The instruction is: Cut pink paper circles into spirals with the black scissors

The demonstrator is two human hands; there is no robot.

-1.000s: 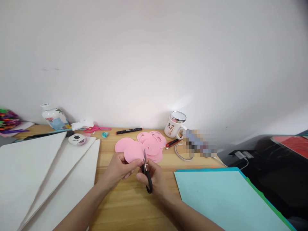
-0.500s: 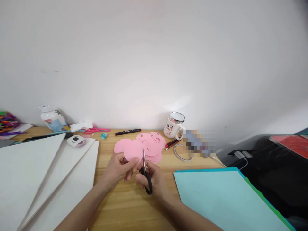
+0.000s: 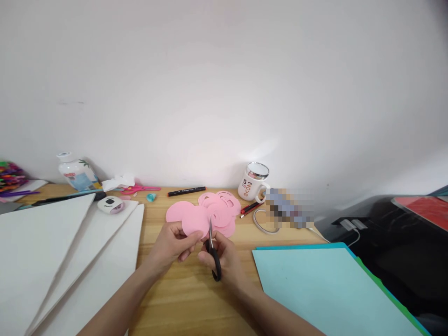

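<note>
Between thumb and fingers, my left hand (image 3: 177,245) pinches a round pink paper piece (image 3: 194,220) by its lower edge. My right hand (image 3: 224,259) grips black-handled scissors (image 3: 214,254), the thumb and fingers around the handles. The blades point up and away, lying along the right edge of the held paper; whether they cut into it I cannot tell. Just behind, several cut pink paper pieces (image 3: 227,205), some with holes, lie in an overlapping heap. Another pink round (image 3: 177,210) shows at the left, partly covered by the held piece.
A white mug (image 3: 252,182) stands by the wall, with pens (image 3: 251,206) beside it. A black marker (image 3: 187,191) and pink scissors (image 3: 142,188) lie at the back. White sheets (image 3: 84,261) cover the left side; light blue sheets (image 3: 325,284) lie on the right.
The held pink paper and scissor tips have shifted very slightly to the right. The blades look more closed than before. Other things stay in place.
</note>
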